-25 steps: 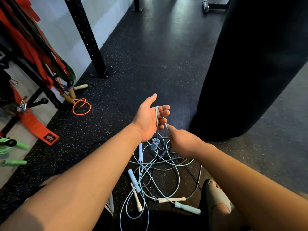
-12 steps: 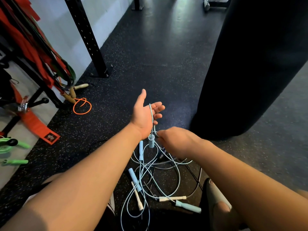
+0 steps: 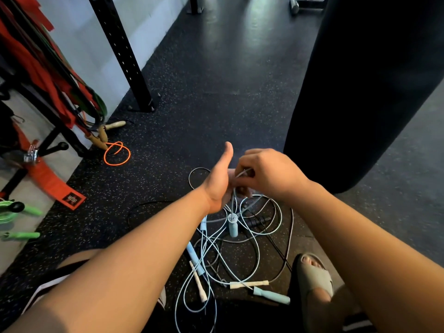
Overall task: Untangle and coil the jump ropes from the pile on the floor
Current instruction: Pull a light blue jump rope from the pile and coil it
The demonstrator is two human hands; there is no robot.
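Above the tangled pile of pale-blue, white and black jump ropes, the open, thumb-up left hand apparently serves as winding form while the right hand pinches a thin pale-blue cord.

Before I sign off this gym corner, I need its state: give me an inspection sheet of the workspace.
Surface: speckled black rubber floor.
Job's things: pale blue ropes tangled in a pile; one handle dangles below the hands.
Clutter: orange rope, green handles by the wall.
Hands: right hand pinches a pale blue rope; left hand thumb-up, fingers hidden.
Cables: nothing seen.
Surroundings: punching bag, rack post.
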